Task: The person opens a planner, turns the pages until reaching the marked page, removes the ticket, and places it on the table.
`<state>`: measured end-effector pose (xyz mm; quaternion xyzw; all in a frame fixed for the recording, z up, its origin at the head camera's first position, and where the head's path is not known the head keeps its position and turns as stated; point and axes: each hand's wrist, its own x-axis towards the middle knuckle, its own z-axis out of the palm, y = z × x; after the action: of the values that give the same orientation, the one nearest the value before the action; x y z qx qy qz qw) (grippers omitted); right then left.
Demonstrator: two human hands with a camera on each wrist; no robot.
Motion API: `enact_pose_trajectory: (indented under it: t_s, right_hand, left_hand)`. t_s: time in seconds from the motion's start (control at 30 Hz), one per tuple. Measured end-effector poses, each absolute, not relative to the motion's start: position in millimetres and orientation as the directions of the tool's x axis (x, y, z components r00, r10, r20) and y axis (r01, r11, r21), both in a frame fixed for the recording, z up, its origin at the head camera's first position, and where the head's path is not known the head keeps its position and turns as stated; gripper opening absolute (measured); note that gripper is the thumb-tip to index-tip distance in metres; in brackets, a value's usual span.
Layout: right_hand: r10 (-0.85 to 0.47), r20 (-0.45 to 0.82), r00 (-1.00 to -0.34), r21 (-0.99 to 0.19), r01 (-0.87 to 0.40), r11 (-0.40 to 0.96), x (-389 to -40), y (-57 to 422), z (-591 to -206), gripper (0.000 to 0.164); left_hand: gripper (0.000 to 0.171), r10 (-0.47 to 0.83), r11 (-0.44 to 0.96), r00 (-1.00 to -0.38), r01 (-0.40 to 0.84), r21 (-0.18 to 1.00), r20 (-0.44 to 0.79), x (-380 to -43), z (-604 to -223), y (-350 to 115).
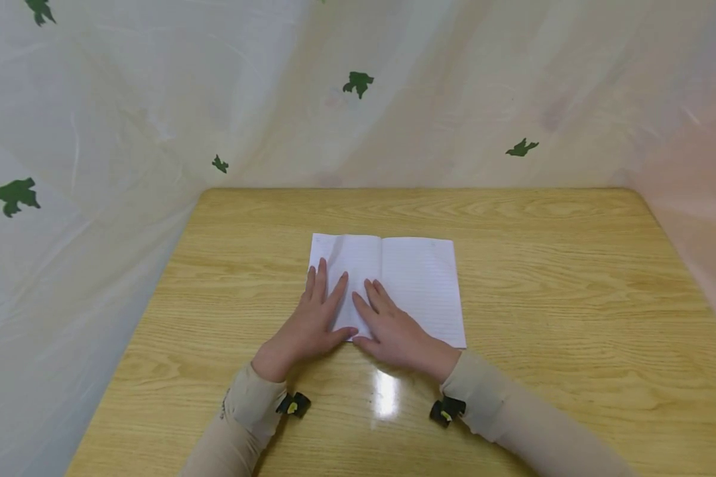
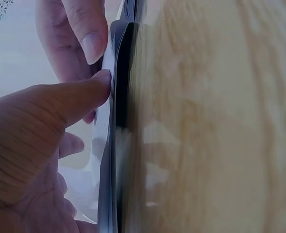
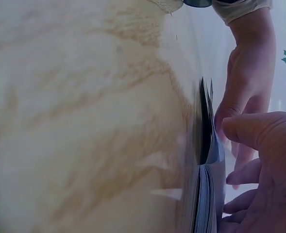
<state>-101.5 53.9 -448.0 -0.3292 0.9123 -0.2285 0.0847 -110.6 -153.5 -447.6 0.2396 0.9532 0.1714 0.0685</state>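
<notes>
An exercise book (image 1: 420, 285) with ruled white pages lies spread out on the wooden table. My left hand (image 1: 315, 321), fingers spread and straight, rests on the left page near its outer and lower edge. On the same page, close to the centre fold, lie the straight fingers of my right hand (image 1: 396, 331). The two thumbs come near each other at the bottom edge. In the left wrist view my left thumb (image 2: 87, 94) touches the page edge. Seen from the right wrist, the book's page stack (image 3: 208, 194) shows edge-on beside my right thumb (image 3: 249, 128).
The wooden table (image 1: 573, 285) extends around the book on all sides. Behind it hangs a pale curtain (image 1: 429, 99) with green leaf-like shapes. Each sleeve carries a small black device at the wrist, such as the left one (image 1: 294, 404).
</notes>
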Motion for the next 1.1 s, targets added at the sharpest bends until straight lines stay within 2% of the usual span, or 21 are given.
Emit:
enact_pose_trajectory:
  t_s: [0.33,0.67,1.0,1.1]
  right_hand:
    - [-0.747,0.023,-0.664,-0.36,-0.703,0.614,-103.2,56.1,-448.5,0.06]
    - [-0.778,-0.011,-0.628,-0.349,-0.727,0.592,-103.9,57.4,-447.1,0.052]
    - [-0.805,0.026,-0.592,-0.426,-0.735,0.527,-106.1,64.6,-447.5,0.047]
    - [-0.782,0.057,-0.62,-0.487,-0.701,0.52,-108.7,68.8,-447.8,0.046]
  left_hand:
    - [0.079,0.474,0.844,-0.876,0.425,0.327,-0.084,-110.5,-445.6,-153.1]
    - [0.074,0.464,0.865,-0.884,0.437,0.246,-0.062,-110.5,-447.7,-152.9]
    - [0.076,0.508,0.842,-0.851,0.458,0.284,-0.135,-110.3,-445.2,-153.4]
    - [0.076,0.513,0.838,-0.845,0.456,0.3,-0.151,-110.3,-444.7,-153.5]
